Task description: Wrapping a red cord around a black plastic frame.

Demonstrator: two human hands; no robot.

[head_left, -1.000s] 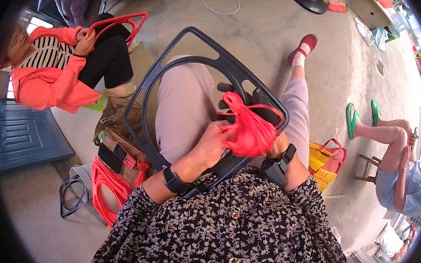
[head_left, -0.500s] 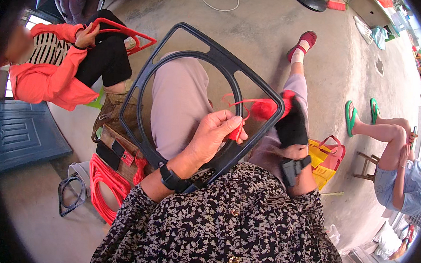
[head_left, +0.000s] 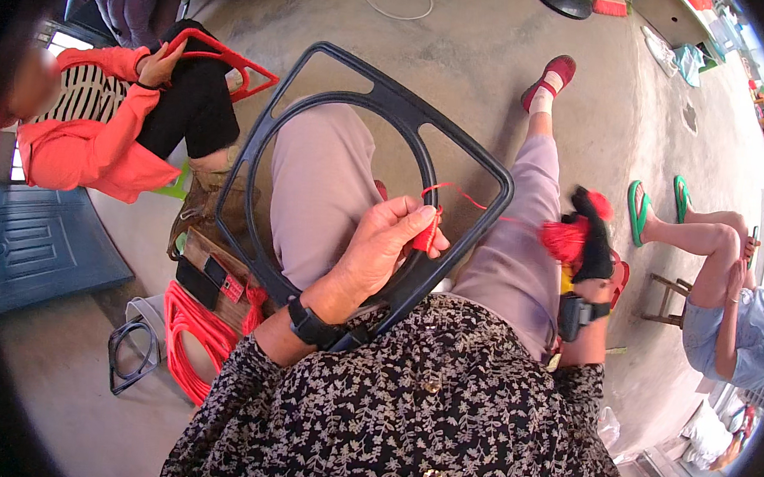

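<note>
So the person is sitting with a big black plastic frame [head_left: 382, 99] lying across their lap, kind of a rounded-square outline with a ring inside it, filling the middle of the frame and tilting up toward the top. The left hand [head_left: 381, 247] sits just below centre, fingers curled and pinching a bit of red cord [head_left: 426, 232] right against the frame's lower right rail. So that hand is grasping the cord and resting on the frame at the same time.

The cord runs from that pinch off to the right, a thin red line crossing over the thigh to the right hand [head_left: 587, 242] at centre right. That hand wears a dark glove and is clenched around a red bundle of cord [head_left: 566, 239], held out well apart from the frame, past the knee. Both wrists have black bands on them.

Other stuff around: lower left there's a pile of red frames [head_left: 188, 336] on the floor next to a brown bag [head_left: 210, 263], plus another black frame [head_left: 134, 354] lying flat beside them. Upper left a seated person in a coral top [head_left: 81, 150] holds a red frame [head_left: 227, 58] on their knees. Far right, someone else sits wearing green sandals [head_left: 655, 203] with a little wooden stool [head_left: 662, 299] close by. Floor is bare concrete [head_left: 464, 42].
</note>
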